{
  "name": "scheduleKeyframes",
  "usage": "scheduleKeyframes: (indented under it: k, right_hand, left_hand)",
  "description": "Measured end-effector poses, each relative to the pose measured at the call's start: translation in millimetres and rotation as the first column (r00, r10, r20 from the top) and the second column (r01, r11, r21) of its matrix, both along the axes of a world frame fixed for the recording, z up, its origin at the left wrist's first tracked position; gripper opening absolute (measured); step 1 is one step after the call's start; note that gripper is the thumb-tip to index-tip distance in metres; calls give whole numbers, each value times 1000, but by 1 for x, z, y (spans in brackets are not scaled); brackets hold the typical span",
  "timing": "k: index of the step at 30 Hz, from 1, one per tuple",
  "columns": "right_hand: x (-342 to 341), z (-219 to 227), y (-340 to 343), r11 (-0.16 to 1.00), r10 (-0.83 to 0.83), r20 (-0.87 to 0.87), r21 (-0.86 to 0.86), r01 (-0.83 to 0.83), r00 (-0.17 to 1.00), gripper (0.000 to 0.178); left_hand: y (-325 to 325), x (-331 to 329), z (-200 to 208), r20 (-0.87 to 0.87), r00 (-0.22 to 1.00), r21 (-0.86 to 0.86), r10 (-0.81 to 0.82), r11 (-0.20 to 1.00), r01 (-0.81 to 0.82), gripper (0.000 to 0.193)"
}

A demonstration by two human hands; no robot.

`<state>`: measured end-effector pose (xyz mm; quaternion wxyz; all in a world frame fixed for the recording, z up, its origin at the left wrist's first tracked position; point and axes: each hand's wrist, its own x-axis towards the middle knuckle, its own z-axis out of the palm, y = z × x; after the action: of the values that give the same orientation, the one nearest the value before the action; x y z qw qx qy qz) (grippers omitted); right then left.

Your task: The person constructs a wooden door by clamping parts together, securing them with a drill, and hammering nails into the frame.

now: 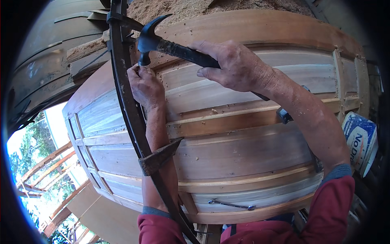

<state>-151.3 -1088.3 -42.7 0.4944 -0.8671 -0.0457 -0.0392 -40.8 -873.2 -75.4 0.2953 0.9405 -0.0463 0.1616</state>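
My right hand (233, 65) is wrapped round the black handle of a claw hammer (150, 38). The hammer's claw points up and away, and its striking face is right above the fingertips of my left hand (148, 87). Those fingers are closed in a pinch near the far edge of a panelled wooden door (243, 146); what they hold is hidden under the hammer head. A long dark metal bar clamp (130, 101) crosses the door beside my left hand, and my left forearm passes beneath it. Its jaw (158, 158) juts out over that forearm.
A combination wrench (231, 204) lies on the door's near part. Another dark clamp piece (284, 115) shows under my right forearm. At the right stands a white and blue bucket (359, 140). Sawdust (227, 12) is heaped beyond the far edge, and wood chips dot the door.
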Motion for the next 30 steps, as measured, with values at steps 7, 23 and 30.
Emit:
scheduleKeyframes:
  k: [7,23,30]
  right_hand:
    - [-13,4,-5,998,-36,-67,42,39,997,48]
    - [-35,-4,-18,978,65,-127,-190,-89,990,46]
    - [45,8,33,955,-41,366,-259,144,930,30]
  left_hand:
    - [0,1,-4,-39,999,73,33,997,-30,20]
    - [-3,5,-23,100,993,21,-67,998,65,20]
    - [5,-8,-11,175,974,-361,-143,911,199,19]
